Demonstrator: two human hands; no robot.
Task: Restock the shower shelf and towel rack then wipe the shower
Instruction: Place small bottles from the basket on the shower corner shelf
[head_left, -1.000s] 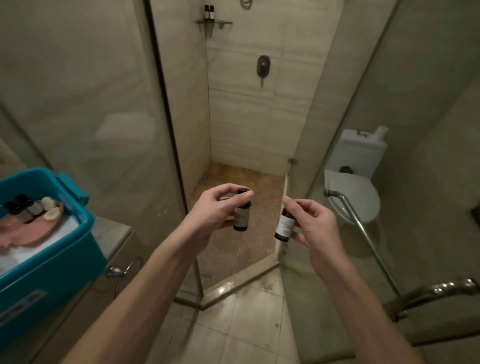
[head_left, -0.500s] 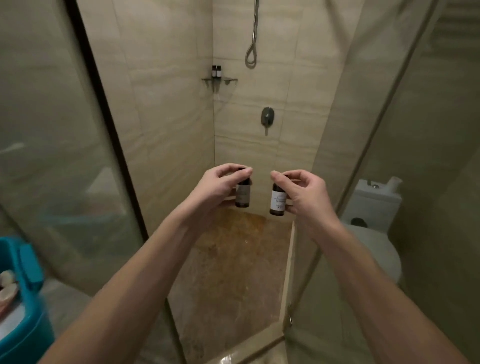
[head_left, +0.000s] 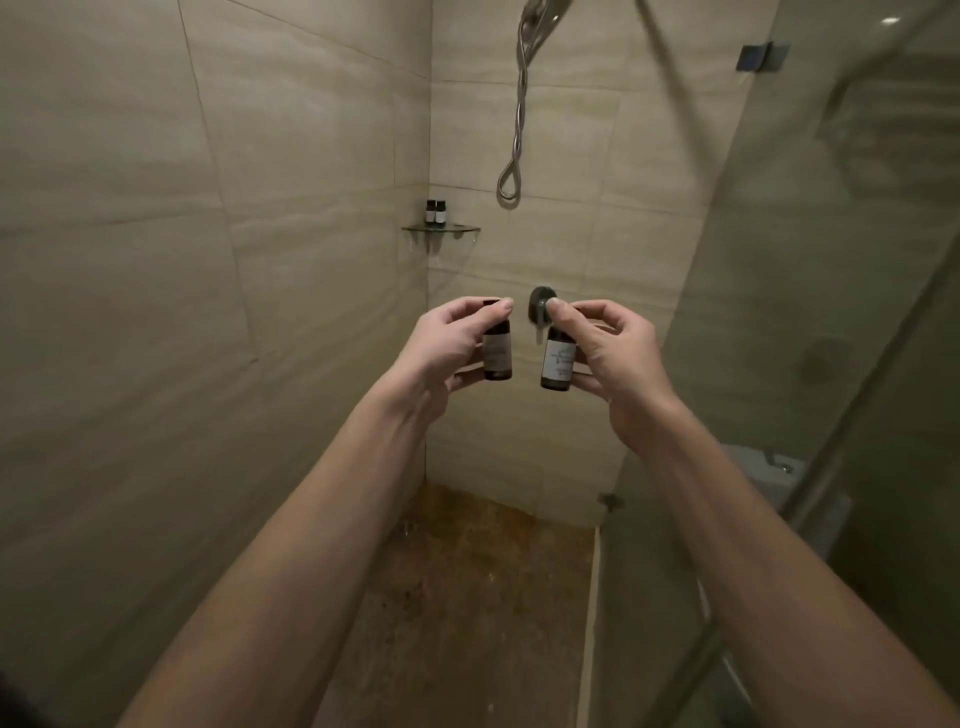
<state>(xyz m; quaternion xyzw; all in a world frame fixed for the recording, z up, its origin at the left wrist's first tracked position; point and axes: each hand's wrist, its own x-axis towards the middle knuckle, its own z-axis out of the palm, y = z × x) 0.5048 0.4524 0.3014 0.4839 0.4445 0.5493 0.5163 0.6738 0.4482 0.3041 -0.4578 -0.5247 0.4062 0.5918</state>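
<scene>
Inside the beige-tiled shower stall, the left hand (head_left: 441, 343) pinched the left bottle (head_left: 497, 351) and the right hand (head_left: 613, 353) pinched the right bottle (head_left: 558, 364), both upright and lower than the glass corner shelf (head_left: 441, 228), where two shelf bottles (head_left: 435, 212) stood; the brown floor (head_left: 467, 597) lay beneath.

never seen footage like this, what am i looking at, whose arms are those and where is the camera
There is no machine here. These are a person's two bare arms, filmed by one wide-angle camera worn on the head, looking into a tiled shower. The left hand pinches a first bottle, small, dark and labelled. The right hand pinches a second bottle like it. Ahead, a glass corner shelf carries two shelf bottles. A shower hose hangs above, and a glass panel stands on the right.
</scene>
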